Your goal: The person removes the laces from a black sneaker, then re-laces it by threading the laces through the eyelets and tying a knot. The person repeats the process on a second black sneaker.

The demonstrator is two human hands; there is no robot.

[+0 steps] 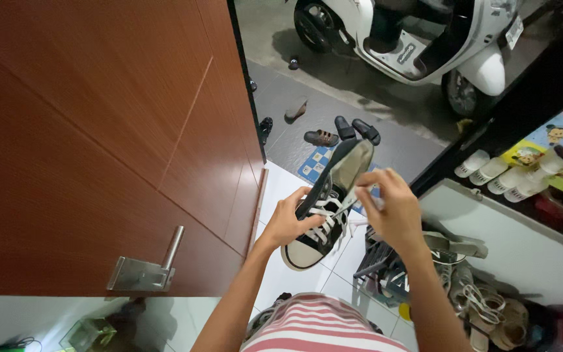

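Note:
I hold a black canvas sneaker (326, 215) with a white toe cap and white laces in front of me, toe toward me. My left hand (289, 220) grips its left side near the toe. My right hand (392, 210) pinches a white lace (345, 206) above the tongue, pulling it to the right. The shoe's opening (353, 163) tilts away from me.
A brown wooden door (99, 143) with a metal handle (148, 270) stands open at left. A white scooter (418, 45) is parked outside, with sandals (340, 130) on the grey floor. A shoe rack (464, 287) with sandals is at lower right; white bottles (509, 173) beside it.

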